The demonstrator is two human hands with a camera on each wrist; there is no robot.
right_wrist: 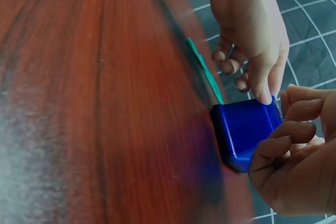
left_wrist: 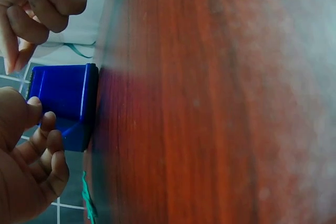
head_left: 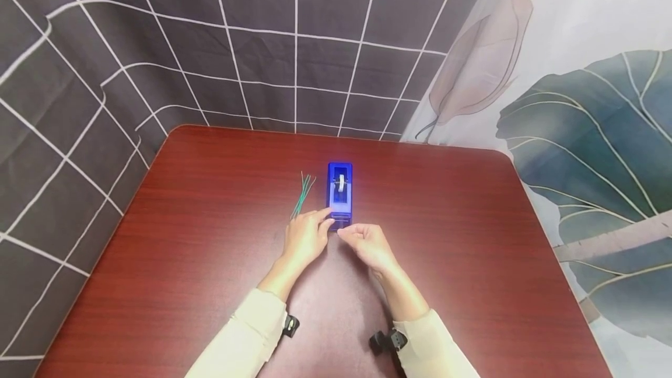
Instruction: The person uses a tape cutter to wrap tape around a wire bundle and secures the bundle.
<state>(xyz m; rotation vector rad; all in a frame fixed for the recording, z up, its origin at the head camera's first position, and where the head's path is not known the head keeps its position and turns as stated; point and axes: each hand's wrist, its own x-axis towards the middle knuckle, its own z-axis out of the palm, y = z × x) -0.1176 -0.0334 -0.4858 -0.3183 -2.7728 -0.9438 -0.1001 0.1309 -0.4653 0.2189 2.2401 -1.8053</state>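
Head view: the left hand (head_left: 305, 235) holds the blue tape box (head_left: 340, 207). The right hand (head_left: 370, 246) pinches clear tape (left_wrist: 20, 67). Green strips (head_left: 301, 198) lie on the desk (head_left: 451, 244).

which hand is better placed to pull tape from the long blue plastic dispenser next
Probably the right hand: its thumb and forefinger are brought together by the near end of the blue plastic dispenser, while the left hand touches the dispenser and could steady it.

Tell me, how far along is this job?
Done: the tape roll sits in the blue dispenser. In hand: the left hand touches the dispenser; the right hand seemingly pinches tape at its near end. Remaining, perhaps: tearing it off and using it, as no tape shows on the green strands alongside.
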